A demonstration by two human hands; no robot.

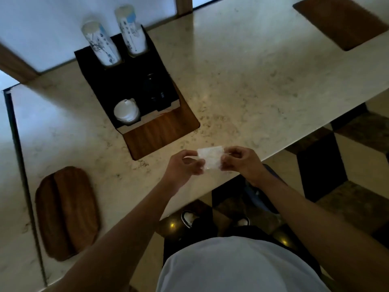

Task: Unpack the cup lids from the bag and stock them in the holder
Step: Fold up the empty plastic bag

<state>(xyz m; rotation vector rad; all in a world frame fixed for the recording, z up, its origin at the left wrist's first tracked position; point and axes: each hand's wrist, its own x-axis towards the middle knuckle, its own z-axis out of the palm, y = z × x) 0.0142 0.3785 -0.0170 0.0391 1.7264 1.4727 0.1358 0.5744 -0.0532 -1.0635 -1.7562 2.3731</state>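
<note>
A small clear plastic bag (211, 158), flattened and folded, is stretched between my two hands above the counter's front edge. My left hand (185, 166) pinches its left side and my right hand (242, 162) pinches its right side. Farther back on the counter stands the black holder (126, 85) on a wooden base. A stack of white cup lids (126, 111) sits in its front left slot. Dark lids (154, 91) fill the slot to the right, hard to make out. Two stacks of white printed paper cups (101, 44) lean in the rear slots.
The pale stone counter (242, 85) runs diagonally, its front edge just under my hands. An oval wooden tray (66, 211) lies at the near left. A rectangular wooden board (341, 22) lies at the far right. A glass panel edge borders the counter's left side. My shoes stand on the tiled floor below.
</note>
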